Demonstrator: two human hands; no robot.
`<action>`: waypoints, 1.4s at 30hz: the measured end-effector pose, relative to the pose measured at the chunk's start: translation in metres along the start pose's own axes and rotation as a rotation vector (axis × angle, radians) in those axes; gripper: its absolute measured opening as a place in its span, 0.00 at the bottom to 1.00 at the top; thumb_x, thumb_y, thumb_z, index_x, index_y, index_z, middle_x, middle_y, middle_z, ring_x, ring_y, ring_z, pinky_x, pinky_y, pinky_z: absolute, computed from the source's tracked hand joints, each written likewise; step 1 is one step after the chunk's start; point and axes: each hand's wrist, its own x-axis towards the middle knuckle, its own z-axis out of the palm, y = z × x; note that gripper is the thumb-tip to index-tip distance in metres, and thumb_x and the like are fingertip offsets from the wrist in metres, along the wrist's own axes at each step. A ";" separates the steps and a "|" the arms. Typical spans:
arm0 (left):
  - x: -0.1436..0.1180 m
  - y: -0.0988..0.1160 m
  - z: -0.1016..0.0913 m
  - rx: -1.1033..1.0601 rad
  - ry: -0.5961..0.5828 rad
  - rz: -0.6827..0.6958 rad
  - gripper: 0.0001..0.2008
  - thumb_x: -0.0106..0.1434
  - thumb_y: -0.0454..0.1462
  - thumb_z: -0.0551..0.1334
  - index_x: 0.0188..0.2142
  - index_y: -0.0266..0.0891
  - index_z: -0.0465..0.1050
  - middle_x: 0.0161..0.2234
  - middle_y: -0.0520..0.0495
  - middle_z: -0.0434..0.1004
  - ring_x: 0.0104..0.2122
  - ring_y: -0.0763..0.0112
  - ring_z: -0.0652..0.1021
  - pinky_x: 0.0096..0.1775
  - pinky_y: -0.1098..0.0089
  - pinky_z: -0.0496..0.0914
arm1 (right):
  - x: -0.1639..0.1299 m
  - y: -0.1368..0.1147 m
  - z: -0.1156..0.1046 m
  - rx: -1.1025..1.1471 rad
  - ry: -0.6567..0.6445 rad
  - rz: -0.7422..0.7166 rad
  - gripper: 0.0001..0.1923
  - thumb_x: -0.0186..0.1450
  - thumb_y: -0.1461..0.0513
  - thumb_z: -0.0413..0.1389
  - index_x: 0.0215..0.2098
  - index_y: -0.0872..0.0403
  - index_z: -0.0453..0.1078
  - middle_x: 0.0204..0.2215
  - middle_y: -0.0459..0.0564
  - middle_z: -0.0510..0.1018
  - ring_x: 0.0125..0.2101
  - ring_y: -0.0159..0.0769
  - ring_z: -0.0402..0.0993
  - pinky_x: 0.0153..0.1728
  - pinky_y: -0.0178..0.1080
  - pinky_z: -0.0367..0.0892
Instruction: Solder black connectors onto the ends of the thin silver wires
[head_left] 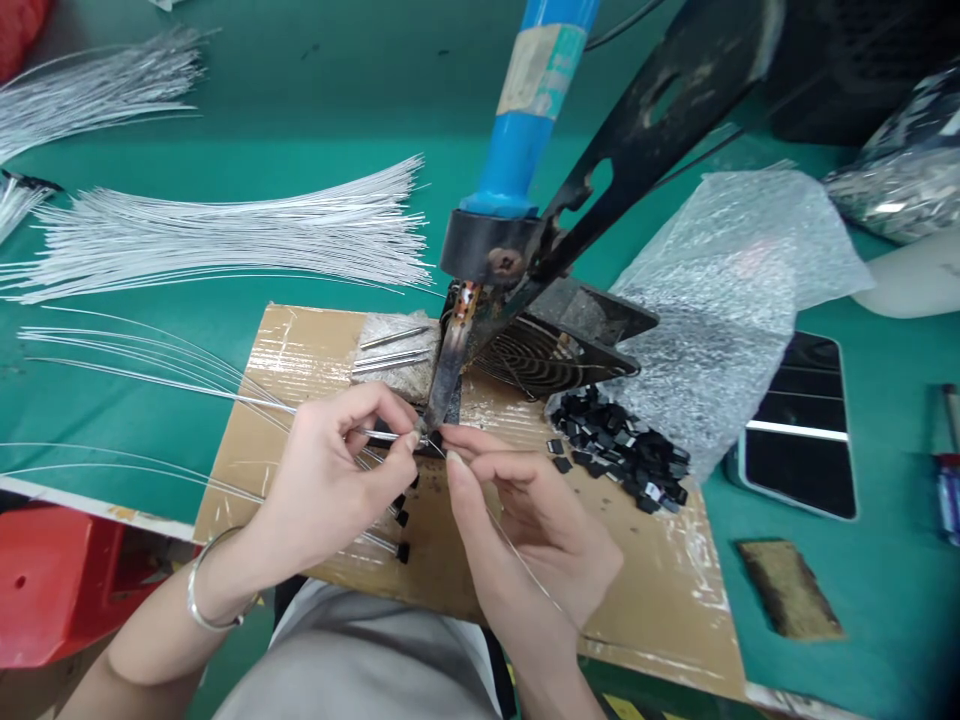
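My left hand (341,470) pinches a thin white wire (187,385) and brings its end under the tip of a soldering iron (450,360). The iron has a blue handle (529,110) and sits fixed in a black stand (637,120). My right hand (525,510) holds a small black part (433,440) against the wire end at the tip, and a thin strand of solder wire (517,545) runs through its fingers. Both hands work over a taped cardboard sheet (300,340). Finished wires with black ends (403,550) lie under my left hand.
A pile of small black parts (622,450) lies right of my hands, beside bubble wrap (720,290) and a small black fan (555,345). Bundles of white wires (225,235) spread over the green table at left. A phone (802,425) lies at right, a red bin (60,580) at lower left.
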 end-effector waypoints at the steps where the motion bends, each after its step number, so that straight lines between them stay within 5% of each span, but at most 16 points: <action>1: 0.000 0.000 0.000 -0.003 0.000 0.001 0.04 0.58 0.33 0.63 0.27 0.39 0.72 0.31 0.48 0.80 0.30 0.68 0.77 0.27 0.69 0.61 | 0.000 0.000 0.000 0.006 0.008 0.012 0.07 0.67 0.68 0.63 0.34 0.50 0.73 0.43 0.48 0.87 0.43 0.35 0.86 0.47 0.36 0.79; 42: -0.001 -0.001 -0.001 0.006 -0.001 0.023 0.04 0.58 0.32 0.63 0.27 0.39 0.72 0.30 0.48 0.80 0.29 0.70 0.75 0.27 0.70 0.62 | -0.003 0.000 0.005 0.017 0.047 -0.012 0.07 0.66 0.69 0.63 0.34 0.51 0.74 0.43 0.49 0.87 0.44 0.36 0.85 0.48 0.38 0.78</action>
